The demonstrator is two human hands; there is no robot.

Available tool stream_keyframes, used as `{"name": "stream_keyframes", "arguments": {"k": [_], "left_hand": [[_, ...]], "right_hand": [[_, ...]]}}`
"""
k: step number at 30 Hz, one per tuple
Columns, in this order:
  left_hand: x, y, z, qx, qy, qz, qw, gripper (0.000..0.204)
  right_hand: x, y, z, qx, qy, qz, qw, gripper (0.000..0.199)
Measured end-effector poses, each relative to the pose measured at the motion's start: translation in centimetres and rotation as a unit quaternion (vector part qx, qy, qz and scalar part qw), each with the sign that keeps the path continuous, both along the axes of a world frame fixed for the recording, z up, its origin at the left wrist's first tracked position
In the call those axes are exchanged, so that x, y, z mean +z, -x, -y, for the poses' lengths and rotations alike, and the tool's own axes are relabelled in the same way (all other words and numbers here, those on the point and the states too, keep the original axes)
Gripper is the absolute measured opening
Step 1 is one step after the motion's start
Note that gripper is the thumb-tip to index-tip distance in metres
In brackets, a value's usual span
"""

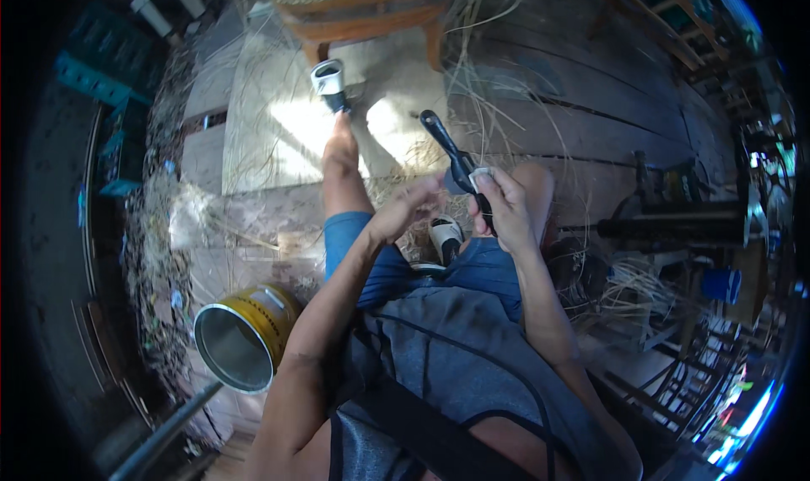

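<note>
The right hand clenches a dark tool whose long axis slants up-left, its handle end nearest the open left hand just beside it.

I note: tool in right hand dark, glossy handle. Tin can shiny metal inside, yellow painted wall. Floor planks rough weathered wood. Shorts matt blue cloth. Scattered strands dry, fibrous.
</note>
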State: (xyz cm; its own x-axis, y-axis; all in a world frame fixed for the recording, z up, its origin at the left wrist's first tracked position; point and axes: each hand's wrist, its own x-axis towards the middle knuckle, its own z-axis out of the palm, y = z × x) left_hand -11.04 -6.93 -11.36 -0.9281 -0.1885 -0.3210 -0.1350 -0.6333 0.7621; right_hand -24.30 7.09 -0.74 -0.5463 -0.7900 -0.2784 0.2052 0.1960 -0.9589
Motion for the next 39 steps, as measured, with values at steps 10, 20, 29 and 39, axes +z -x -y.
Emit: {"name": "stream_keyframes", "arguments": {"k": [10,20,29,39], "left_hand": [[2.0,-2.5,2.5,0.295,-0.066,0.032,0.953,0.021],[-1.4,-2.0,1.7,0.34,-0.043,0.081,0.936,0.026],[-8.3,-6.2,12.4,0.353,0.42,0.165,0.82,0.036],[-33.5,-17.6,9.8,-0.033,0.402,0.628,0.665,0.046]], "right_hand": [[-5.7,0.8,7.3,-0.012,-0.103,-0.261,0.96,0.024],[-12.4,-1.1,8.2,0.122,-0.057,-0.296,0.946,0.017],[-13.0,1.2,5.7,0.151,-0.137,0.387,0.899,0.027],[-15.4,1.2,2.5,0.005,-0.279,0.406,0.87,0.028]]}}
